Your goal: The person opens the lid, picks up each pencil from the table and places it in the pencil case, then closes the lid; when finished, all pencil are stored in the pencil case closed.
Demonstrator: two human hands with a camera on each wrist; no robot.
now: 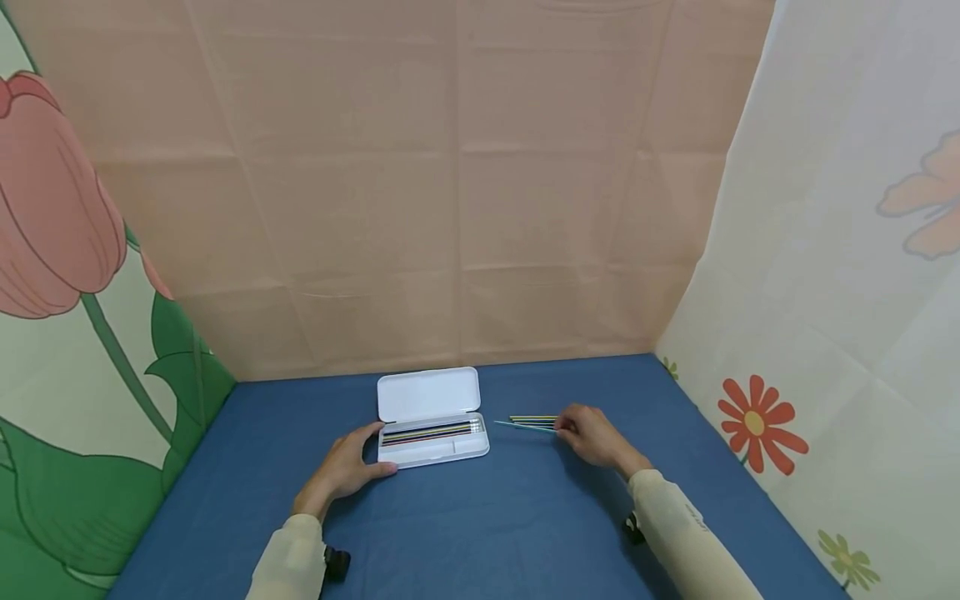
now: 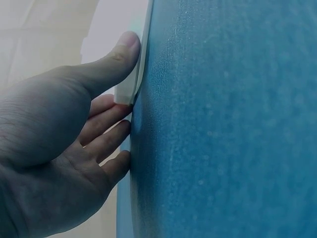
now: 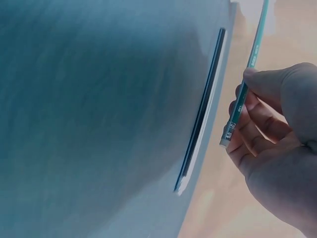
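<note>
A white pencil case lies on the blue cloth with its lid folded back. Several pencils lie side by side in its rear compartment. My left hand holds the case's left end, thumb at the front corner and fingers around the back. With my right hand, right of the case, I pinch a teal pencil near its eraser end. That pencil is off the cloth in the right wrist view, its far end toward the case. More pencils lie on the cloth beside it.
The blue cloth covers the table up to a beige backdrop. Flower-printed sheets hang on both sides, the right sheet meeting the table's edge. A dark wrist camera is strapped at the left sleeve.
</note>
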